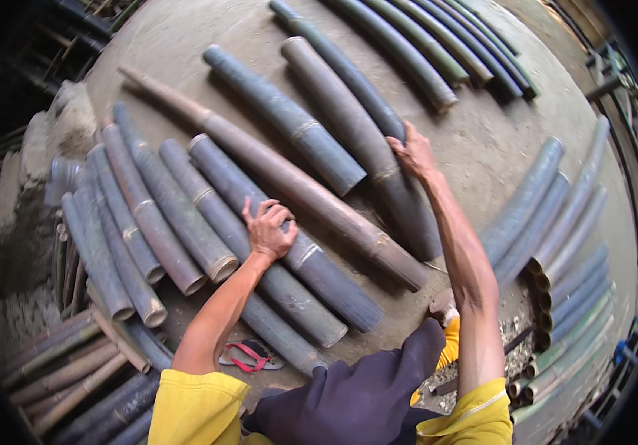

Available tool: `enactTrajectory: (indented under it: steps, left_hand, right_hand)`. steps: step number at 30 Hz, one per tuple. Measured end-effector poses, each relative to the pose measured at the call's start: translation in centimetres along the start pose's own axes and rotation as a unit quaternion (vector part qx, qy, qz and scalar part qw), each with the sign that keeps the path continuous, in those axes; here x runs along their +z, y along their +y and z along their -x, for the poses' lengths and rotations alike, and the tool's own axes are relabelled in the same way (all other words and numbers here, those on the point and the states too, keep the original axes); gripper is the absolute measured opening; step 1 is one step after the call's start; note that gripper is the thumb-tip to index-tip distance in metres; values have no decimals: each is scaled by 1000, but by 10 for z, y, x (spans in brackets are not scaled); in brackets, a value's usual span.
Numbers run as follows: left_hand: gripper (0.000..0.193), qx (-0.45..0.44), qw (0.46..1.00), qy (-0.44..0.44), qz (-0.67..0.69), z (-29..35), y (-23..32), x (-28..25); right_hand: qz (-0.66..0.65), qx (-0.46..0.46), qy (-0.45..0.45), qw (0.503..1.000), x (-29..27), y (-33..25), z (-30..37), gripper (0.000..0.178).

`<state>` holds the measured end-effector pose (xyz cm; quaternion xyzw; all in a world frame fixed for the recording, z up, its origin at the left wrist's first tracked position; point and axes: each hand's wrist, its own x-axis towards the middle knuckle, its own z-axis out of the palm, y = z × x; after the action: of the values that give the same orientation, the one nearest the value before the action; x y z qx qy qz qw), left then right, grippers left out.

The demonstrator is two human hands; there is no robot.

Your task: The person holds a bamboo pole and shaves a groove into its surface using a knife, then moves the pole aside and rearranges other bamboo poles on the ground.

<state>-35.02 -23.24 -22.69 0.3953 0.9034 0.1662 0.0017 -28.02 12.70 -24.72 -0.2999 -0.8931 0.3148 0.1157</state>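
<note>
Bamboo is lying all around your hands, thick grey-green culm sections spread over a bare concrete floor (497,141). Your left hand (270,230) is resting palm-down, fingers curled loosely over the grey bamboo section (289,245) beneath it, pressing rather than clasping it. Your right hand (414,152) is reaching farther out, fingers spread and flat against the dark bamboo section (363,137), touching it near a node ring; it is open, gripping nothing.

Between your two hands a long brownish bamboo pole (289,178) is running diagonally, its cut end sitting just below your right forearm. To the left of your left hand, a row of shorter bamboo pieces (148,222) is lying side by side, touching, their open cut ends facing you. To the right of your right arm, a stack of bamboo tubes (563,274) is crowding the floor, ends toward you.

Open floor is showing just beyond and to the right of your right hand, a clear patch before the far row of green bamboo (422,52). Near your left elbow a red-strapped sandal (252,354) is sitting on the floor beside the section ends.
</note>
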Motion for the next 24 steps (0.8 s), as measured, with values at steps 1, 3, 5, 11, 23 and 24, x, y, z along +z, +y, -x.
enactTrajectory:
  steps: [1, 3, 5, 11, 23, 24]
  left_hand:
    - [10, 13, 1000, 6, 0, -6, 3, 3]
    - [8, 7, 1000, -2, -4, -3, -2, 0]
    - [8, 3, 1000, 1, 1, -2, -5, -2]
    - [10, -18, 1000, 3, 9, 5, -8, -1]
    - [11, -27, 1000, -6, 11, 3, -7, -2]
    - [11, -28, 1000, -6, 7, 5, -8, -5]
  right_hand:
    - [-25, -12, -6, 1000, 5, 7, -4, 59]
    - [-50, -15, -17, 998, 9, 5, 1, 57]
    - [10, 9, -43, 999, 2, 7, 3, 59]
    - [226, 40, -268, 936, -64, 20, 42, 69]
    - [264, -83, 64, 959, -77, 110, -113, 68]
    - [271, -72, 75, 957, -72, 108, -123, 70]
